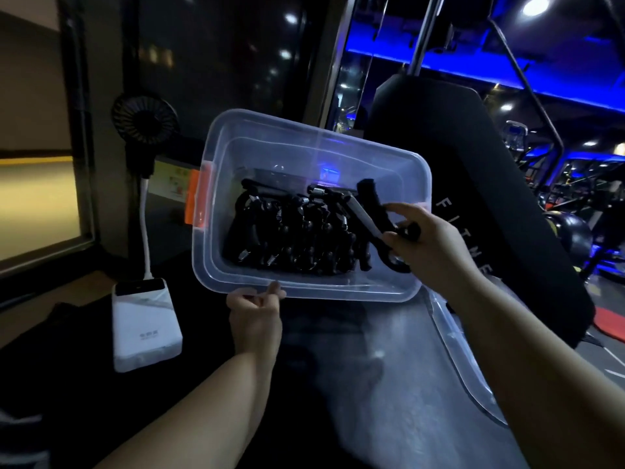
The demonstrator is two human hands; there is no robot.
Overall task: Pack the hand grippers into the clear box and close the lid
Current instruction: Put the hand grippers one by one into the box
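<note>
A clear plastic box (216,252) with an orange latch (198,199) on its left end sits tilted toward me, lid off. Several black hand grippers with metal springs (291,231) lie piled inside it. My left hand (257,316) grips the box's near rim. My right hand (429,242) holds one more black hand gripper (373,206) over the box's right end, its handle tips pointing into the box. The clear lid (463,363) lies on the dark surface to the right, under my right forearm.
A white power bank (145,330) with a small black fan (145,120) on a white stalk stands to the left of the box. A large black padded gym seat (473,184) rises behind the box on the right. Gym equipment under blue light fills the far right.
</note>
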